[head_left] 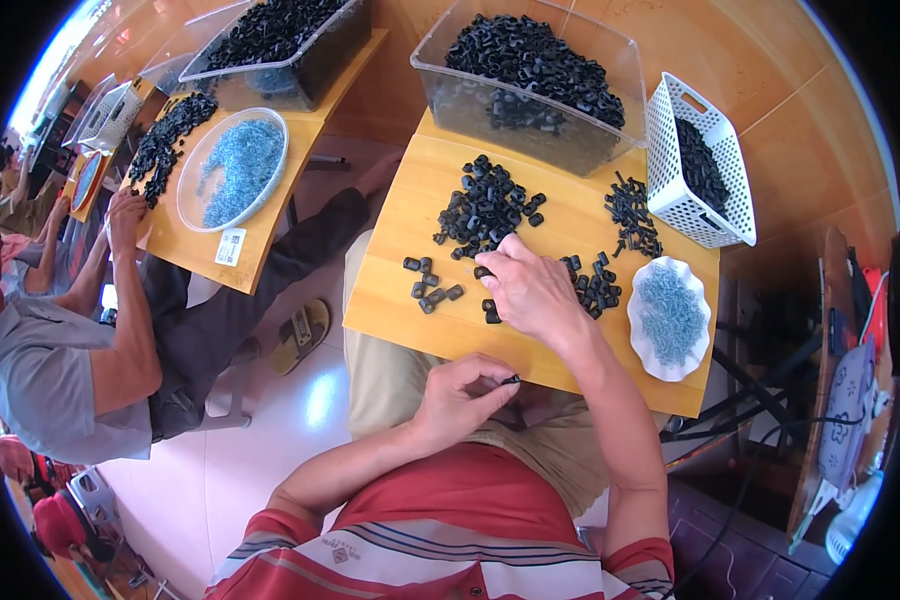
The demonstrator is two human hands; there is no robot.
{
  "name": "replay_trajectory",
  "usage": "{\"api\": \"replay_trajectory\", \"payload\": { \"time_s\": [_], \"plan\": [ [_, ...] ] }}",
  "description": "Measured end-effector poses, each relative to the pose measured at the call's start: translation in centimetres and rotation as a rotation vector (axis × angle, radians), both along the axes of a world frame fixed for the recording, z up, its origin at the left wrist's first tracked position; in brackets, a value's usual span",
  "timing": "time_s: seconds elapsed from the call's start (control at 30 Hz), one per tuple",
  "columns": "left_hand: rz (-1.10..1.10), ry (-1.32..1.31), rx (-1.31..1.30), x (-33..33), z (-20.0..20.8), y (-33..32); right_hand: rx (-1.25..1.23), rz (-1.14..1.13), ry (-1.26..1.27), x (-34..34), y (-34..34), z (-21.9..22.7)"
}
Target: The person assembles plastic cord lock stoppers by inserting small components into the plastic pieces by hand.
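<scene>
Close to my body, just off the table's front edge, my left hand [462,398] pinches a small black plastic part [512,379] between thumb and fingertips. Above the tabletop, my right hand [533,288] has its fingers closed on another small black part [483,272]. Beyond it lies a loose heap of black cylindrical parts [485,200]. A few similar parts [432,292] are scattered to its left, and a second cluster [597,288] sits right of my right hand. Small dark screw-like pieces [632,212] are spread farther right.
A clear bin [530,95] of black parts stands at the table's back, beside a white perforated basket [705,165]. A scalloped white dish [670,320] holds small bluish clear pieces. At left, a co-worker [65,370] sits at another table [255,225] with similar parts.
</scene>
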State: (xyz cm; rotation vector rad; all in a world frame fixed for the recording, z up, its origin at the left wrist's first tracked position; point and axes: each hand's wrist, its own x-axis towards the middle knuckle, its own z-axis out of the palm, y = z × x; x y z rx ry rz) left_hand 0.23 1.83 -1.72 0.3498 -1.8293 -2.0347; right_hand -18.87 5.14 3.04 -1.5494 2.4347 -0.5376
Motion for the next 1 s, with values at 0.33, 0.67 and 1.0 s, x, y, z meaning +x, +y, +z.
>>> {"api": "replay_trajectory", "payload": {
  "time_s": [0.33,0.67,1.0],
  "plan": [
    [-0.004,-0.004,0.028,-0.14,0.19,0.38,-0.031,-0.086,-0.080,0.25,-0.58,0.13],
    [-0.017,-0.027,0.082,-0.15,0.35,0.40,0.024,-0.059,-0.107,0.54,-1.04,0.39],
    [-0.014,-0.009,0.118,-0.01,-0.24,0.30,0.025,-0.030,-0.107,0.07,-0.56,0.37]
  ]
}}
